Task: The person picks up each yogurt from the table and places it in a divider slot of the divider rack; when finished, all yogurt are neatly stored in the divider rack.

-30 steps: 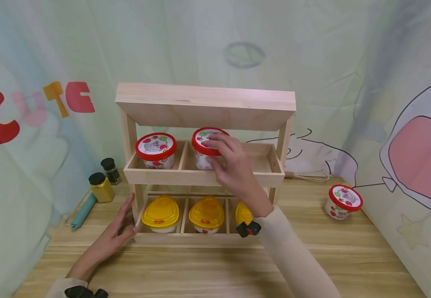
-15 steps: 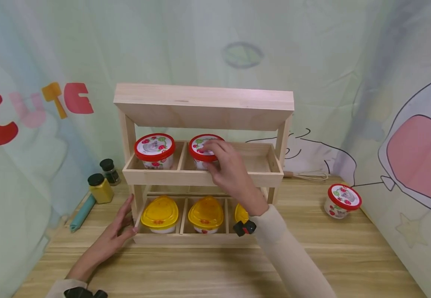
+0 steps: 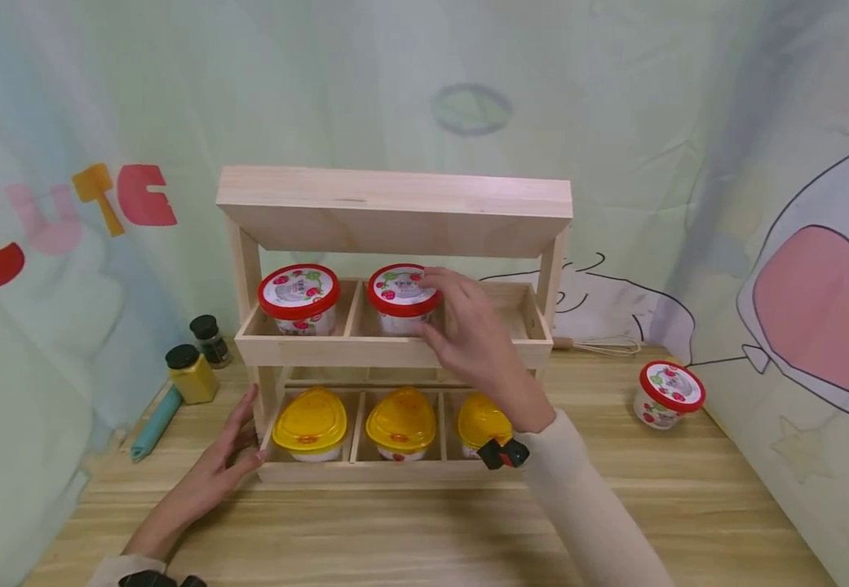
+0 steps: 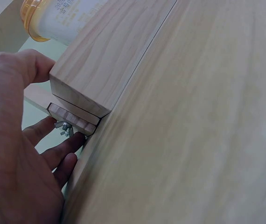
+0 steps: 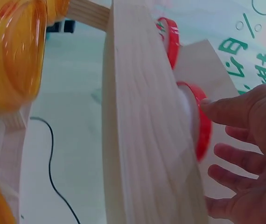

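A two-tier wooden shelf rack point(image 3: 395, 352) stands on the table. In its upper tier are a left red-lidded tub point(image 3: 299, 293) and a middle red-lidded tub point(image 3: 404, 289), both with cherry prints. My right hand point(image 3: 479, 334) is at the middle tub's right side, its fingers loosely spread; in the right wrist view the thumb tip is at the red rim point(image 5: 204, 121) and the other fingers stand off it. My left hand point(image 3: 211, 469) holds the rack's lower left corner, thumb at the front, fingers point(image 4: 60, 151) behind it near a wing nut point(image 4: 66, 128).
Three yellow-lidded tubs, the middle one point(image 3: 400, 420) among them, sit in the lower compartments. Another red-lidded tub point(image 3: 669, 391) stands at the right. A whisk point(image 3: 608, 346) lies behind. Left are a yellow jar point(image 3: 192, 375), a dark jar point(image 3: 211, 338) and a teal roll point(image 3: 156, 424).
The middle red-lidded tub has settled lower into its compartment. My right hand has loosened from its lid and shifted right. My left hand stays at the rack's corner.
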A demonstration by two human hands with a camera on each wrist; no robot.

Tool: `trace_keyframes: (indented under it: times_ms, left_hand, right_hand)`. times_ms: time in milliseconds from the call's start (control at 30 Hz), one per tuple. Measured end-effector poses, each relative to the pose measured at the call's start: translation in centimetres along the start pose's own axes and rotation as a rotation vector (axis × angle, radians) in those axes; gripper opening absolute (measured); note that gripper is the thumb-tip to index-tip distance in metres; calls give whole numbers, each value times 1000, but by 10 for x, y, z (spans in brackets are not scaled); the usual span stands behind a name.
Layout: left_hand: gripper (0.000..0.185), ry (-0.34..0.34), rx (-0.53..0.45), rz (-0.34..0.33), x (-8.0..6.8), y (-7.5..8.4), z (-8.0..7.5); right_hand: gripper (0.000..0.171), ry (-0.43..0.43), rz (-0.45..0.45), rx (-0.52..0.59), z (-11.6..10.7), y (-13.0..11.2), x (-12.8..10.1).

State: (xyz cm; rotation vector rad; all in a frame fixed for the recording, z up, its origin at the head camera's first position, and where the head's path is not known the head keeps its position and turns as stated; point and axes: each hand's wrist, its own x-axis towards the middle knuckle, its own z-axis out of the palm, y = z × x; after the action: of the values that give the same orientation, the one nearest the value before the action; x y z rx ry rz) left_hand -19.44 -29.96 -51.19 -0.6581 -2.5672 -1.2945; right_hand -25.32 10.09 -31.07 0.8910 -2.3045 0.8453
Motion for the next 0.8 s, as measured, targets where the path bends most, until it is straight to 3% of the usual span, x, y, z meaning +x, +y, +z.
trace_keyframes:
  times_ms: [400,800]
  left_hand:
    - [100,0,-5,-1,0,-1,-2]
    - [100,3,-20,14,1,-2,1]
  right_hand:
    - [57,148,77,-74,-49,36,-47]
    - [54,186,261,-157,-85,73,-90]
